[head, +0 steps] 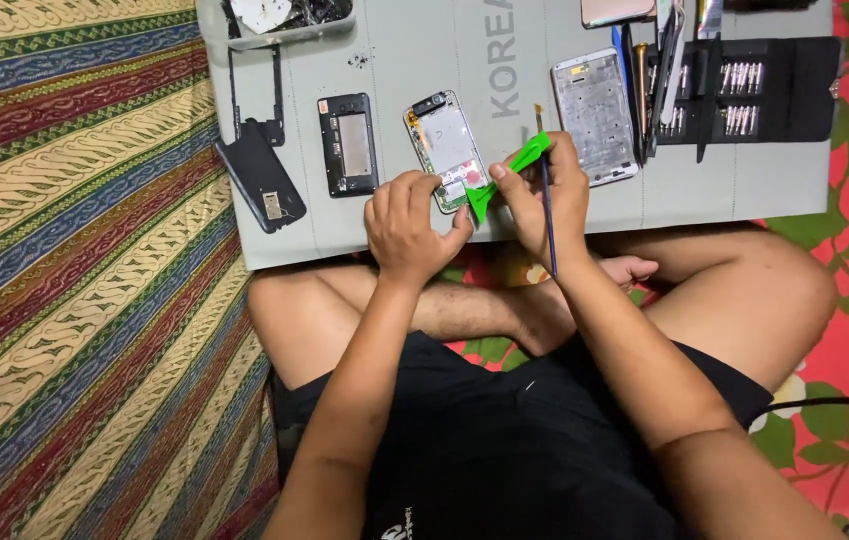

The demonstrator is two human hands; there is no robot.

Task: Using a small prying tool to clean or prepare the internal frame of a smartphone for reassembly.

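An opened phone body (pixel 445 143) with its white inner board showing lies on a grey work mat (pixel 394 60). My left hand (pixel 406 226) presses down on the phone's near end. My right hand (pixel 542 195) grips a green plastic pry tool (pixel 506 172) whose tip meets the phone's near right corner. A thin blue-handled tool (pixel 547 205) is also tucked in my right hand, pointing up past the fingers.
On the mat lie a black back cover (pixel 259 176), a black inner frame (pixel 348 144), a thin black bezel (pixel 255 92), a silver metal frame (pixel 595 115), a black screwdriver bit case (pixel 750 88) and a parts tray (pixel 286 17). Patterned cloth spreads left; my crossed legs sit below.
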